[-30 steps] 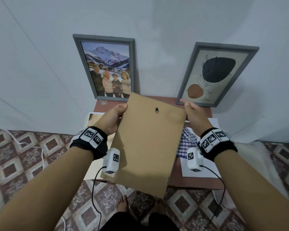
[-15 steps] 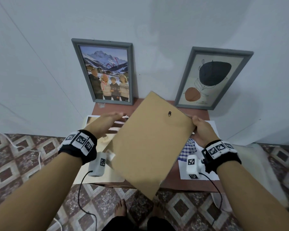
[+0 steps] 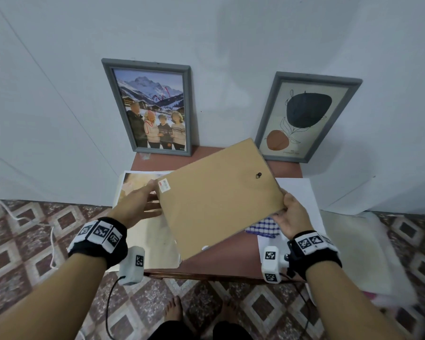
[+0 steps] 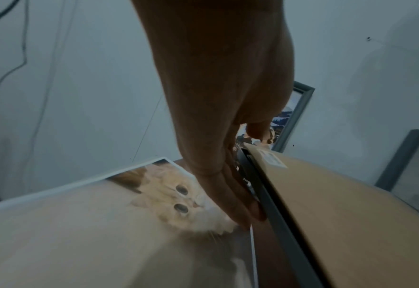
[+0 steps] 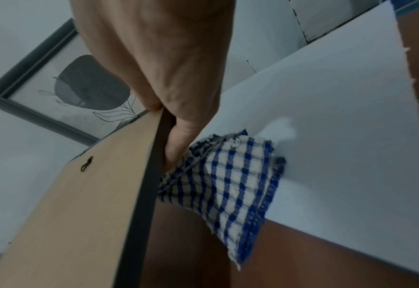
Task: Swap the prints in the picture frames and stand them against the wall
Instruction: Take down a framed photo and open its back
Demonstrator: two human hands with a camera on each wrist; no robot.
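Note:
I hold a dark picture frame (image 3: 219, 195) back side up over the table, its brown backing board and small hanger hook (image 3: 258, 175) facing me. My right hand (image 3: 284, 204) grips its right edge, thumb on the backing and fingers curled beneath (image 5: 169, 124). My left hand (image 3: 155, 197) lies at the left short edge by a sticker, its straight fingers (image 4: 242, 206) touching the frame's dark rim. A cat print (image 3: 142, 222) lies flat under the left hand. Two grey frames lean on the wall: a family mountain photo (image 3: 152, 109) and an abstract print (image 3: 304, 116).
The small red-brown table (image 3: 221, 261) stands against a white wall. A white sheet (image 3: 302, 192) lies on its right side with a blue checked cloth (image 3: 263, 228) on it. Patterned floor tiles and my bare feet show below the front edge.
The held frame has turned clockwise from upright to nearly sideways and dropped lower over the table. My left hand let go of it, then came back to its left edge.

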